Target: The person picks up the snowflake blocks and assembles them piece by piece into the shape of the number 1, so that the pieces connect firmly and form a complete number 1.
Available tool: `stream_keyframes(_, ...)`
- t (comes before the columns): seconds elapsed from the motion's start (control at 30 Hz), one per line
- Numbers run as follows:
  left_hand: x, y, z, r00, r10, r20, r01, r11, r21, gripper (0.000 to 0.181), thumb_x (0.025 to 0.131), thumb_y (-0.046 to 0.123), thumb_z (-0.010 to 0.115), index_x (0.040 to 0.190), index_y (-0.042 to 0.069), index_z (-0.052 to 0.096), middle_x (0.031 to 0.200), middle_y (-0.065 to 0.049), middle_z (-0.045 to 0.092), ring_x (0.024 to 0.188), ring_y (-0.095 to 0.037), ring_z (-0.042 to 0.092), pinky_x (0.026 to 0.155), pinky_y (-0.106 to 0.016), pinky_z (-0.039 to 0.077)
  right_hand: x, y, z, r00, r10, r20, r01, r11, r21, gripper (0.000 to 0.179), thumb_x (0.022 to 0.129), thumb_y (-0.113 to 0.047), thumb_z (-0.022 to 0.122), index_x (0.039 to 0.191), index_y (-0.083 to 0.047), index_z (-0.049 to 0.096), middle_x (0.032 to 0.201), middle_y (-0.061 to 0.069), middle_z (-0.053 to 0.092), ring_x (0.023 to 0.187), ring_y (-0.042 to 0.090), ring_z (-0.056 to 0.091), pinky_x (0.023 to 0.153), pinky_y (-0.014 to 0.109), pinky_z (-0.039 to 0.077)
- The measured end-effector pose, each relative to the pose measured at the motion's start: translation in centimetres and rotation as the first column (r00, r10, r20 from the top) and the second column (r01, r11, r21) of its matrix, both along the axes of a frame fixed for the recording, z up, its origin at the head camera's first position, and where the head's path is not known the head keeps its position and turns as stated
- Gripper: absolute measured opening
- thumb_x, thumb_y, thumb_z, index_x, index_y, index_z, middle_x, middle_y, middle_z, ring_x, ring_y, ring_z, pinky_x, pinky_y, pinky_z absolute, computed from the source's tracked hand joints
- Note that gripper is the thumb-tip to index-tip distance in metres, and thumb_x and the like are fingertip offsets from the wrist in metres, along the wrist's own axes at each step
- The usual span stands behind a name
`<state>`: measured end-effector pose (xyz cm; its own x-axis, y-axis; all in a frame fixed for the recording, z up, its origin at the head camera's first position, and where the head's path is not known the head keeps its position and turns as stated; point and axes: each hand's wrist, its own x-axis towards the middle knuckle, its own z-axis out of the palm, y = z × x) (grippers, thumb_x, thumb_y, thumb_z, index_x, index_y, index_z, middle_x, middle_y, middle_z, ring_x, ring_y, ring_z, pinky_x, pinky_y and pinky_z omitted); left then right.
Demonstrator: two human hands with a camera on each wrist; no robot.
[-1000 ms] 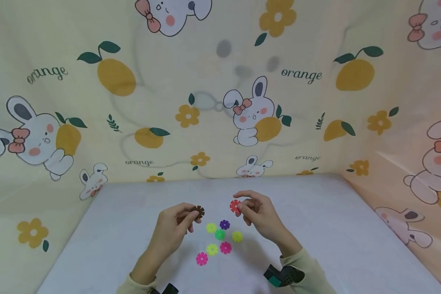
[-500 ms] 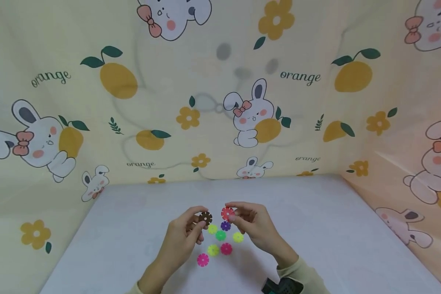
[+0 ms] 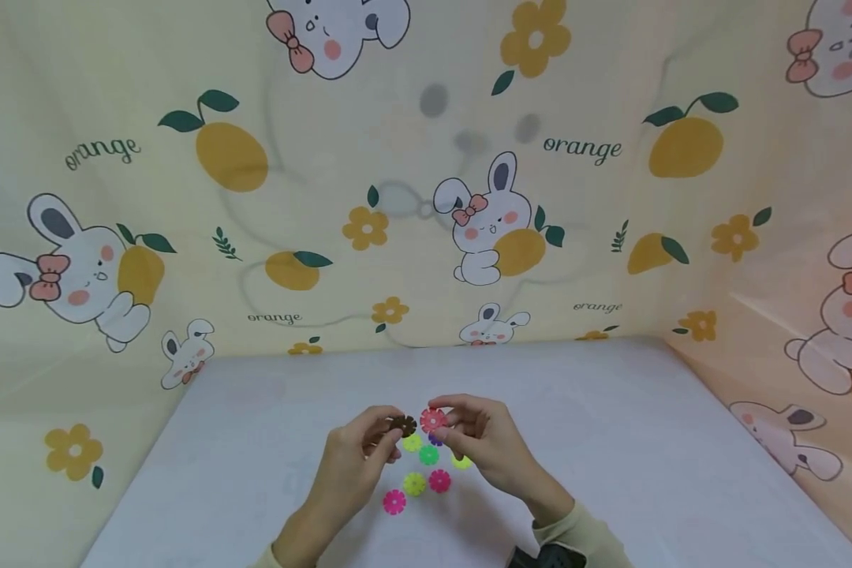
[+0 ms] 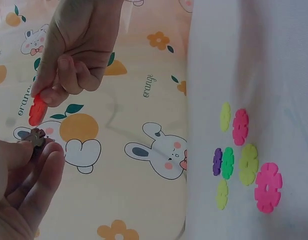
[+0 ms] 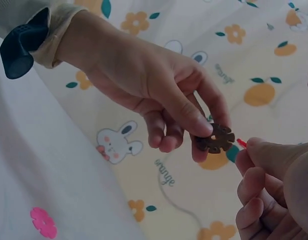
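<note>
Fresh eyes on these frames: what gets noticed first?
Probably the rabbit-and-orange backdrop behind the white table. Next, raised and close together, the brown disc in the left hand and red disc in the right hand. Seven colourful discs lie clustered on the table below.

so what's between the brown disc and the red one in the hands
Nothing: a narrow bare gap separates the brown disc from the red disc. The left wrist view shows it, with printed cloth behind.

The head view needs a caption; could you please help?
Left hand pinches a brown disc, right hand a red disc, above scattered discs.
</note>
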<state>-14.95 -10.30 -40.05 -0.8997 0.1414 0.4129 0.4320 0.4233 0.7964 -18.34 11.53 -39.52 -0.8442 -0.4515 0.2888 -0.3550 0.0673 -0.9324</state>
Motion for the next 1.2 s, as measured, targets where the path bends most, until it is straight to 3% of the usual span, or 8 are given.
stream_keyframes(0.3, 0.05, -0.22, 0.26, 1.000, 0.007, -0.008, -0.007, 1.000, -0.021, 0.023, 0.093, 0.003, 0.070, 0.113, 0.014, 0.072, 0.100, -0.001, 0.077, 0.067, -0.003, 0.066, 0.064, -0.017, 0.058, 0.17, -0.18, -0.03, 0.997, 0.065, -0.039, -0.064, 0.998, 0.029, 0.033, 0.097, -0.009, 0.067, 0.128, 0.002, 0.065, 0.094, 0.027, 0.068, 0.062, 0.005, 0.054, 0.057, 0.020, 0.050)
stream_keyframes(0.43, 0.10, -0.07, 0.34, 1.000, -0.014, -0.014, 0.014, 1.000, -0.002, 0.023, 0.093, 0.002, 0.069, 0.114, 0.011, 0.073, 0.100, -0.003, 0.077, 0.069, -0.008, 0.068, 0.065, -0.017, 0.058, 0.33, -0.08, 0.18, 0.996, 0.088, -0.020, -0.087, 0.995, 0.047, 0.032, 0.099, -0.008, 0.063, 0.129, 0.002, 0.064, 0.096, 0.027, 0.067, 0.064, 0.003, 0.053, 0.057, 0.019, 0.048)
stream_keyframes(0.6, 0.39, 0.11, 0.61, 1.000, -0.007, -0.030, 0.006, 0.999, -0.039, 0.020, 0.092, 0.002, 0.070, 0.109, 0.011, 0.074, 0.097, -0.002, 0.078, 0.072, -0.006, 0.069, 0.067, -0.015, 0.057, 0.33, 0.03, 0.30, 0.991, 0.132, 0.006, -0.132, 0.990, 0.055, 0.032, 0.100, -0.008, 0.061, 0.129, 0.007, 0.063, 0.093, 0.020, 0.068, 0.065, 0.003, 0.052, 0.058, 0.021, 0.048)
stream_keyframes(0.83, 0.63, 0.12, 0.84, 0.995, -0.027, -0.092, 0.020, 0.997, -0.076, 0.013, 0.092, 0.001, 0.070, 0.101, 0.009, 0.073, 0.093, 0.000, 0.078, 0.076, -0.004, 0.070, 0.070, -0.014, 0.057, 0.09, 0.10, 0.10, 0.982, 0.174, 0.080, -0.168, 0.983, -0.066, 0.036, 0.098, -0.010, 0.065, 0.126, 0.011, 0.061, 0.087, -0.003, 0.071, 0.068, 0.004, 0.064, 0.066, 0.019, 0.055)
stream_keyframes(1.03, 0.65, 0.14, 0.85, 0.993, -0.064, -0.098, 0.056, 0.995, -0.083, 0.015, 0.090, 0.000, 0.071, 0.103, 0.008, 0.073, 0.094, -0.003, 0.077, 0.076, -0.002, 0.069, 0.071, -0.013, 0.057, -0.01, 0.17, -0.14, 0.982, 0.163, 0.091, -0.155, 0.984, -0.091, 0.035, 0.097, -0.011, 0.067, 0.122, 0.013, 0.063, 0.095, 0.000, 0.076, 0.073, 0.006, 0.070, 0.068, 0.020, 0.056)
stream_keyframes(1.2, 0.66, 0.12, 0.63, 0.986, -0.099, -0.132, 0.088, 0.993, -0.081, 0.015, 0.091, -0.002, 0.070, 0.103, 0.006, 0.073, 0.093, -0.003, 0.077, 0.075, -0.002, 0.068, 0.071, -0.014, 0.057, -0.13, 0.08, -0.41, 0.968, 0.216, 0.126, -0.197, 0.969, -0.150, 0.040, 0.098, -0.009, 0.065, 0.124, 0.020, 0.058, 0.097, -0.007, 0.076, 0.076, 0.004, 0.071, 0.069, 0.018, 0.057)
